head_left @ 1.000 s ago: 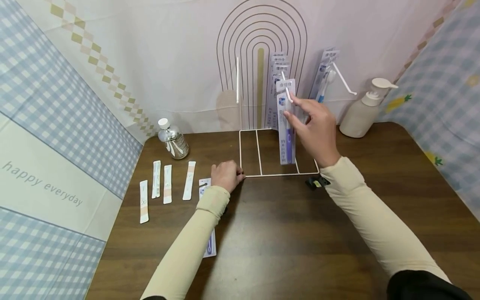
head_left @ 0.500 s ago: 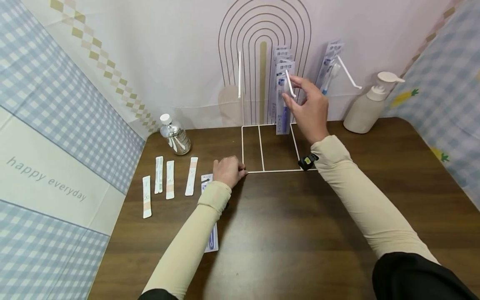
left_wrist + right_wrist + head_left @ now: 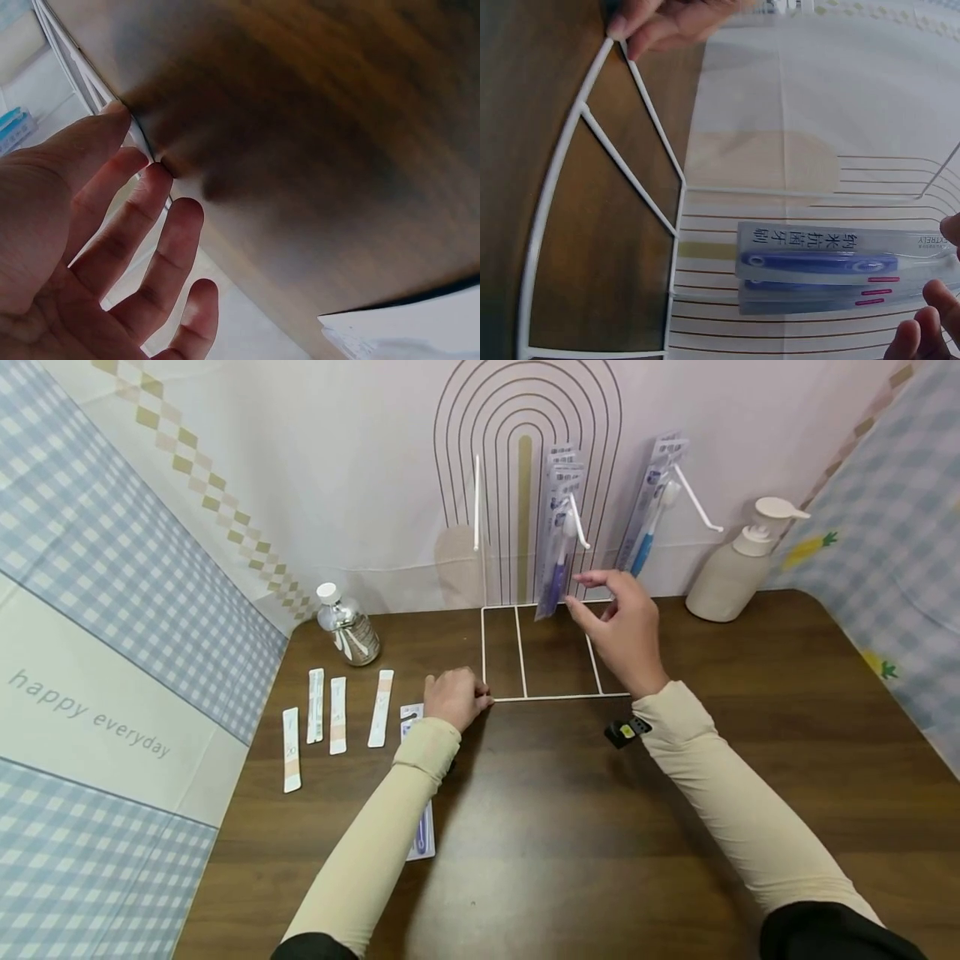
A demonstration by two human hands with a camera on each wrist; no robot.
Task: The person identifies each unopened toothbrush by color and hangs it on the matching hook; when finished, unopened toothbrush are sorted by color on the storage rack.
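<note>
Left hand (image 3: 453, 696) presses its fingertips on the front-left corner of the white wire rack (image 3: 557, 697), pinning the base to the table (image 3: 570, 827). Right hand (image 3: 622, 622) hangs loose and empty, fingers relaxed, just at 4 o'clock of the hanging toothbrush packs (image 3: 558, 527). Those packs sit on the middle hook (image 3: 577, 522), the front one tilted. Judgement: to do this well, the left hand should hold the base down until the packs hang quiet, and the right should draw off straight, clear of the hook tip.
</note>
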